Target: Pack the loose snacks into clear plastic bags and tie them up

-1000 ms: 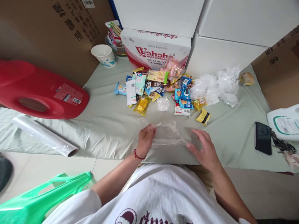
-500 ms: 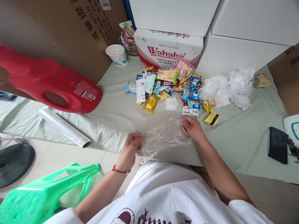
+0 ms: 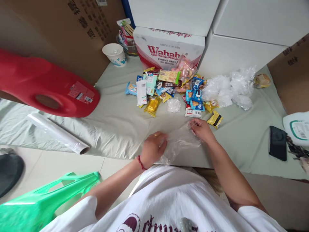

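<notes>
Left hand (image 3: 154,149) rests knuckles-up on the near left end of a clear plastic bag (image 3: 180,143), fingers curled over its edge. Right hand (image 3: 201,129) pinches the bag's far right corner, fingers closed on the film. Bag lies flat, stretched between both hands, at the near edge of the desk (image 3: 116,122).

Desk covered in a pale green, wrinkled sheet; tiled floor below at left. Cardboard and white boxes wall the far side.

Just beyond the bag: a heap of snack packets (image 3: 169,88), a pile of crumpled clear bags (image 3: 227,88) to its right. Red jug (image 3: 45,87) and plastic roll (image 3: 58,133) at left; paper cup (image 3: 113,54) behind; black phone (image 3: 277,143) at right. Green stool (image 3: 41,203) stands near left.
</notes>
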Motion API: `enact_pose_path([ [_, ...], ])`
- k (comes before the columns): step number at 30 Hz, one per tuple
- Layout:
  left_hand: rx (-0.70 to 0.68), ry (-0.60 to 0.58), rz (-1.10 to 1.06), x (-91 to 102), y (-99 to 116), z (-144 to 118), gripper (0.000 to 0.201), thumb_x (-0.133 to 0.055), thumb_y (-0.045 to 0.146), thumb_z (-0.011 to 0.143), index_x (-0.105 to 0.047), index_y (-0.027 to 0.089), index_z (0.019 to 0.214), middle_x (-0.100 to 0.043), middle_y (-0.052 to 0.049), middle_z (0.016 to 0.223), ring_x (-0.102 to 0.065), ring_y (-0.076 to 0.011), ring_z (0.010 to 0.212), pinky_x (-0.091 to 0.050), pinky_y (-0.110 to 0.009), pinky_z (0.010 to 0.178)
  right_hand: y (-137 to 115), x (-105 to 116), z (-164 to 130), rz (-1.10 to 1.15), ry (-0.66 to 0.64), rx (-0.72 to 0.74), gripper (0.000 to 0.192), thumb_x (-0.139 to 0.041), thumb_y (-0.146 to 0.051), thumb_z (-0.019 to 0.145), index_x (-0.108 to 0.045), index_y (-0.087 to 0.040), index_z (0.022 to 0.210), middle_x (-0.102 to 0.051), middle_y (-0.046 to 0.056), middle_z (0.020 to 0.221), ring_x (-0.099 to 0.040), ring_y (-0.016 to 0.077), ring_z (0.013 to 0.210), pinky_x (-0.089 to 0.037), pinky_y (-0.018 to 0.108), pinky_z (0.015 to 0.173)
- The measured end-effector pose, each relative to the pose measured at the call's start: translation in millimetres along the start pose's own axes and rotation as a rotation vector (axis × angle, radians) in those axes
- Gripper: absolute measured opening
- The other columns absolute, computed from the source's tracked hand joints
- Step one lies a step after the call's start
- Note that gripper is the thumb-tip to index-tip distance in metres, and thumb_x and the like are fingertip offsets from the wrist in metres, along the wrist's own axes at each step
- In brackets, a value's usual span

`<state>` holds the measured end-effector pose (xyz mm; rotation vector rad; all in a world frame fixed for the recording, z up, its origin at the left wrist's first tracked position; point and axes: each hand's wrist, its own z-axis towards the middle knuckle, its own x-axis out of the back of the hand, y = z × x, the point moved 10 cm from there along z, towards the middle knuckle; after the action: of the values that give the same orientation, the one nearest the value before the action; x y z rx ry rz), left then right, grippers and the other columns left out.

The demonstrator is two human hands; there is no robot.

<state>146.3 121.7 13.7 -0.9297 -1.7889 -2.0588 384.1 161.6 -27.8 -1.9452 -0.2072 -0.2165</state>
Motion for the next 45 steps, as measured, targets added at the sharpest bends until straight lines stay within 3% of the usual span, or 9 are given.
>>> enact_pose_path([
  [7,0.472,-0.06,-0.69,8.1,-51,17,0.039,-0.074,0.056,0.075,-0.068,0.018,0.08,-0.061,0.001,0.065,-0.052,-0.0123,0.056,-0.038,-0.025,0.055,13,6,5,0.159,-0.226,-0.12,0.056,-0.086,-0.062,0.061,-0.063,-0.019,0.09,-0.048,-0.008,0.061,-0.029,0.0051,0.042,-0.016,0.022,0.042],
  [14,0.555,0.394,-0.281,60.9,-95,-3,0.024,-0.068,0.041,0.077,-0.062,0.02,0.089,-0.06,0.0,0.08,-0.052,-0.0148,0.068,-0.043,-0.029,0.066,-18,-29,31,-0.13,-0.34,0.039,0.037,-0.063,-0.056,0.084,-0.064,-0.018,0.082,-0.054,-0.004,0.063,-0.039,0.0089,0.047,-0.027,0.024,0.046],
  [19,0.101,0.853,0.129,120.8,-3,-35,0.03,-0.061,0.015,0.077,-0.059,0.021,0.106,-0.058,-0.005,0.107,-0.055,-0.0176,0.086,-0.046,-0.033,0.078,-51,-49,48,-0.446,-0.344,0.211,0.029,-0.054,-0.04,0.09,-0.062,-0.018,0.072,-0.052,-0.003,0.056,-0.044,0.0113,0.053,-0.028,0.026,0.054],
  [23,-0.597,0.275,0.246,40.4,105,-25,0.022,-0.053,0.008,0.085,-0.065,0.024,0.095,-0.066,-0.005,0.096,-0.063,-0.0205,0.096,-0.051,-0.035,0.085,-81,-75,53,-0.649,-0.403,0.352,0.029,-0.058,-0.034,0.09,-0.066,-0.018,0.068,-0.056,-0.001,0.056,-0.046,0.0126,0.056,-0.027,0.027,0.058],
  [27,-0.425,-0.249,0.524,-41.3,76,10,0.028,-0.049,0.005,0.087,-0.07,0.021,0.096,-0.073,-0.012,0.109,-0.069,-0.0246,0.094,-0.052,-0.038,0.081,-100,-89,69,-0.751,-0.449,0.41,0.013,-0.068,-0.024,0.084,-0.073,-0.019,0.073,-0.064,0.0,0.064,-0.053,0.0148,0.064,-0.032,0.026,0.063],
  [32,-0.099,-0.189,0.468,-24.9,8,35,0.026,-0.047,0.028,0.1,-0.069,0.022,0.114,-0.068,-0.012,0.127,-0.07,-0.0234,0.093,-0.054,-0.035,0.077,-120,-40,67,-0.818,-0.211,0.487,0.028,-0.07,-0.02,0.085,-0.074,-0.017,0.113,-0.071,0.008,0.097,-0.062,0.0222,0.09,-0.044,0.03,0.082],
  [37,0.017,-0.035,0.289,-6.0,-10,16,0.037,-0.053,0.048,0.098,-0.067,0.019,0.116,-0.058,-0.017,0.135,-0.066,-0.0296,0.108,-0.056,-0.04,0.077,-140,4,-36,-0.794,0.318,0.755,0.023,-0.051,-0.023,0.101,-0.069,-0.018,0.115,-0.065,0.013,0.115,-0.055,0.0292,0.111,-0.044,0.046,0.101],
  [42,0.035,0.042,0.257,-10.4,4,3,0.036,-0.075,0.05,0.081,-0.065,0.019,0.096,-0.049,-0.02,0.146,-0.049,-0.0412,0.132,-0.057,-0.05,0.086,-72,-73,-85,-0.776,-0.074,0.727,0.023,-0.053,-0.013,0.097,-0.073,-0.02,0.107,-0.069,0.012,0.117,-0.056,0.028,0.108,-0.053,0.043,0.093],
  [45,0.041,0.067,0.173,-1.8,-2,2,0.015,-0.071,0.023,0.075,-0.057,0.021,0.079,-0.055,-0.017,0.138,-0.05,-0.0381,0.13,-0.054,-0.053,0.095,-41,-83,-75,-0.759,-0.074,0.678,0.032,-0.054,-0.012,0.096,-0.071,-0.02,0.122,-0.061,0.014,0.139,-0.053,0.0307,0.125,-0.052,0.051,0.104],
])
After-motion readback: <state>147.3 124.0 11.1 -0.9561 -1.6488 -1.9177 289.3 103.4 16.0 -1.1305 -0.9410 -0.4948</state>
